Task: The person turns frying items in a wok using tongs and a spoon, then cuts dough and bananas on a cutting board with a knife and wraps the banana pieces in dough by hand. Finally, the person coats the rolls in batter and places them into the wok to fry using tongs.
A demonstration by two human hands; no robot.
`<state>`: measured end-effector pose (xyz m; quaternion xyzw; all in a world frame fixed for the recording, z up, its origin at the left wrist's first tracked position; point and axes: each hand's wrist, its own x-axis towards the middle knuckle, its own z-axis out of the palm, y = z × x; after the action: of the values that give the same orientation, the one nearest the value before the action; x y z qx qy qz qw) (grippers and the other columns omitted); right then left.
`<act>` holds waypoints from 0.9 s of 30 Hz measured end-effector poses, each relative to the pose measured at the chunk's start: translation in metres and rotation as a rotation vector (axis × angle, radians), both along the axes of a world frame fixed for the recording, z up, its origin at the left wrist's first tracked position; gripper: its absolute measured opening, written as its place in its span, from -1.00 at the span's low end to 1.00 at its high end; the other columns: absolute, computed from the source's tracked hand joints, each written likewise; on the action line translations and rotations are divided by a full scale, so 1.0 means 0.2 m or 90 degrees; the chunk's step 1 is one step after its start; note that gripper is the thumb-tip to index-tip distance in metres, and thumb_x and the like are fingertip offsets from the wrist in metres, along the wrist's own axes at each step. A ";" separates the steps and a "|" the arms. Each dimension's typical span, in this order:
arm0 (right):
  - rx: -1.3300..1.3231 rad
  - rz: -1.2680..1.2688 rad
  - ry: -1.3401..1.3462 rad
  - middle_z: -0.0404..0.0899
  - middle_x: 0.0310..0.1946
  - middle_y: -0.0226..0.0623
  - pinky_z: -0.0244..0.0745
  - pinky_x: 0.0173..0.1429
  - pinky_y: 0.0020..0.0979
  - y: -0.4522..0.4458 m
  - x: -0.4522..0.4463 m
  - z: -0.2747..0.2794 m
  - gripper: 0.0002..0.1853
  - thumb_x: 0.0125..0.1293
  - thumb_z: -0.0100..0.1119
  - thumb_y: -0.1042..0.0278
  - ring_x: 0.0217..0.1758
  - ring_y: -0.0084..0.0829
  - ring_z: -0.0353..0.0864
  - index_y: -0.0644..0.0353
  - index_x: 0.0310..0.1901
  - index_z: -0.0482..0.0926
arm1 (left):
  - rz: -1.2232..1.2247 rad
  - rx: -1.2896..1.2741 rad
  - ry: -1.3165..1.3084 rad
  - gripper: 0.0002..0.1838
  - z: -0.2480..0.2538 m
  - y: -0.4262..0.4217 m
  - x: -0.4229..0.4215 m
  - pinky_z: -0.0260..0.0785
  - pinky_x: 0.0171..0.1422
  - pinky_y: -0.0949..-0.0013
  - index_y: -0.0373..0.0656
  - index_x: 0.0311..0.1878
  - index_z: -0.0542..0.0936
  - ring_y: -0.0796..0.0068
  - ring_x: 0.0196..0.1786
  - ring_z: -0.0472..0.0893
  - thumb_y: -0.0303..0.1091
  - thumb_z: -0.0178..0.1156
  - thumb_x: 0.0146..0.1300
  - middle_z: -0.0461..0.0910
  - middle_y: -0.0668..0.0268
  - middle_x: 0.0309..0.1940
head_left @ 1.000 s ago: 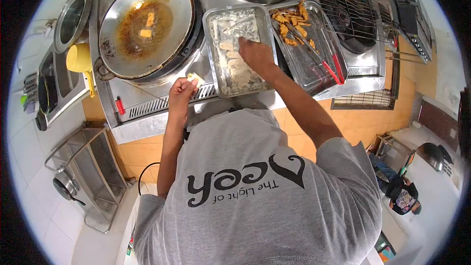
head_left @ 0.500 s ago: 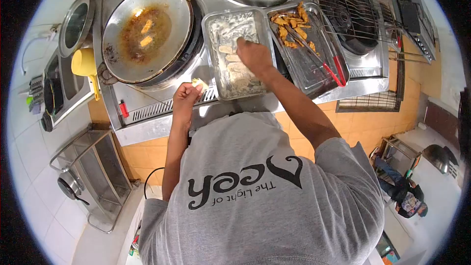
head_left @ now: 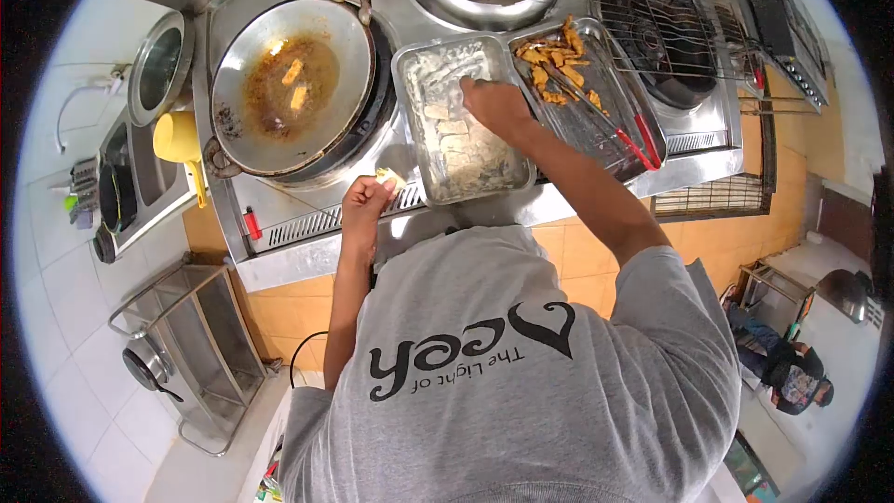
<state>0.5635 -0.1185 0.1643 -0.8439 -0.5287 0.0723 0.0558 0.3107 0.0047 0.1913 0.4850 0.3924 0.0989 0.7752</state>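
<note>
My left hand (head_left: 364, 207) is closed on a small pale-yellow coated food piece (head_left: 392, 178), held in front of the stove, left of a metal tray (head_left: 401, 121). In that tray lie white batter or flour and several pale coated strips (head_left: 455, 144). Over its right side reaches my right hand (head_left: 496, 108), fingers pinched together; whatever they hold is hidden. A large wok (head_left: 228, 84) stands to the left, with two golden pieces (head_left: 298, 96) in its brown oil. Right of the batter tray, a second tray (head_left: 596, 156) carries browned fried pieces (head_left: 559, 60) and red-handled tongs (head_left: 626, 135).
A wire rack (head_left: 652, 19) covers a black burner at the right, and a round metal ring (head_left: 480, 14) sits at the back. At the left are a yellow dipper (head_left: 177, 137) and a red lighter (head_left: 252, 223). Another person (head_left: 792, 373) is at the far right.
The whole view has shifted slightly, moving the stove and trays down and mostly rightward in the picture. My left hand still holds the piece, and my right hand remains over the batter tray.
</note>
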 end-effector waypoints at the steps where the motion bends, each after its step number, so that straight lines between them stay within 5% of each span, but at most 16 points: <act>1: -0.007 -0.013 -0.002 0.62 -0.53 -0.12 0.59 -0.40 -0.16 0.00 0.00 -0.03 -0.86 0.16 0.02 0.35 -0.45 -0.15 0.67 0.24 -0.34 0.44 | 0.004 -0.003 0.008 -0.87 0.01 0.00 0.01 0.17 -0.36 0.61 -0.13 -0.41 0.47 0.74 -0.49 0.37 -0.40 0.24 0.20 0.48 0.49 -0.56; 16: -0.007 -0.302 -0.098 0.61 -0.59 -0.18 0.54 -0.52 -0.29 -0.27 -0.13 0.09 -0.85 0.15 0.02 0.37 -0.50 -0.29 0.68 0.23 -0.30 0.50 | -0.036 0.009 0.011 -0.81 0.00 0.01 -0.03 0.24 -0.33 0.59 -0.04 -0.45 0.41 0.71 -0.46 0.39 -0.37 0.23 0.21 0.33 0.56 -0.60; 22: -0.003 -0.255 0.123 0.61 -0.55 -0.06 0.55 -0.48 -0.23 0.03 -0.31 -0.04 -0.82 0.16 0.00 0.36 -0.48 -0.18 0.67 0.30 -0.30 0.49 | -0.035 -0.007 0.006 -0.85 0.00 0.01 -0.01 0.19 -0.36 0.60 -0.11 -0.41 0.45 0.72 -0.50 0.37 -0.40 0.25 0.19 0.44 0.49 -0.58; 27: 0.033 -0.263 0.106 0.61 -0.55 -0.03 0.55 -0.45 -0.16 0.03 -0.22 0.02 -0.83 0.17 -0.03 0.38 -0.45 -0.10 0.66 0.28 -0.28 0.47 | -0.023 0.009 0.013 -0.85 0.02 0.04 -0.03 0.30 -0.27 0.55 -0.07 -0.40 0.46 0.68 -0.45 0.41 -0.35 0.25 0.20 0.44 0.51 -0.54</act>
<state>0.5199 -0.1125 0.1678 -0.9236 -0.3402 0.1146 0.1346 0.3043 0.0128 0.1946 0.4985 0.3909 0.0829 0.7693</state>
